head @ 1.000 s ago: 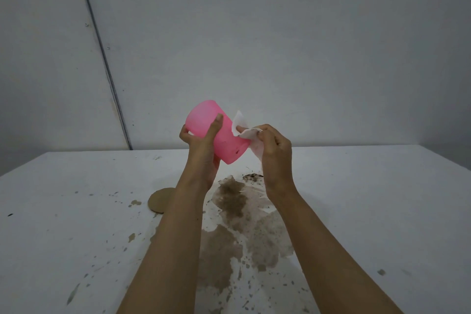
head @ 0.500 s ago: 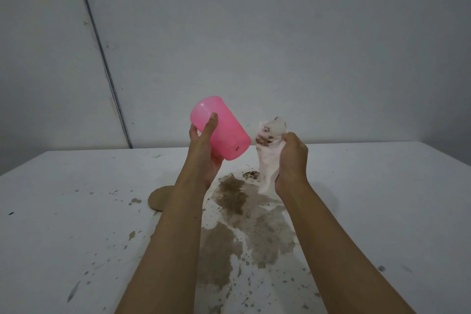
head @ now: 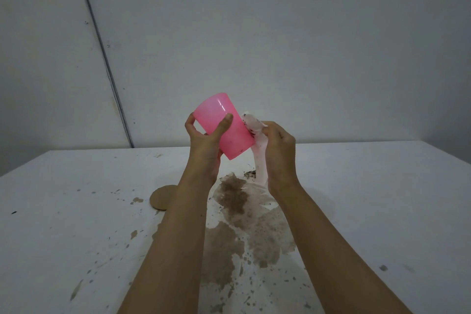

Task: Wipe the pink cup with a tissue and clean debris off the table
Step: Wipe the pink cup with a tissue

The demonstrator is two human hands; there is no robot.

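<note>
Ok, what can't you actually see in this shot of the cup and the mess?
Head view only:
- Inside of the pink cup: faces away, so whether it is clean cannot be told.
- Tissue: partly hidden by the right hand.
- Brown stain and tan disc: partly behind the forearms.
- Small specks: too small to identify.

Head view, down over table (head: 76, 199)

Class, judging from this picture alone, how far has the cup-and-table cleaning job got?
Done: nothing is finished. In hand: the left hand holds the pink cup tilted while the right hand presses a soiled tissue to its side; dark specks remain on the cup. Left: the brown spill and scattered debris on the table.
</note>
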